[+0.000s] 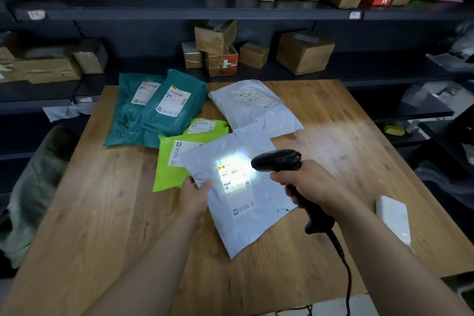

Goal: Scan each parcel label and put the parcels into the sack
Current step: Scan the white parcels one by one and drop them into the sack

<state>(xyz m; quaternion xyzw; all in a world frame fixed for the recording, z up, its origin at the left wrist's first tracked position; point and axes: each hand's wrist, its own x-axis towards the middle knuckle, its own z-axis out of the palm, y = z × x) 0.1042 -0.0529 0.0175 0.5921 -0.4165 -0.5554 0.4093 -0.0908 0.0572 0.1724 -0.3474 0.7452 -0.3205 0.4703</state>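
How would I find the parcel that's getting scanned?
Start at the wooden table. The front white parcel lies nearest the person, its left edge held by the left hand. Only its label glows, lit by the black scanner in the right hand; the other white parcel lies farther back, unlit.

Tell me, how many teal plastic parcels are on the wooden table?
2. The left teal plastic parcel lies far back, leftmost; the right teal plastic parcel overlaps it. More may hide underneath.

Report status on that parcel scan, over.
Left hand holds grey parcel by its edge; right hand grips scanner. Scanner light on the label. Parcel overlaps lime parcel; nothing blocks the beam.
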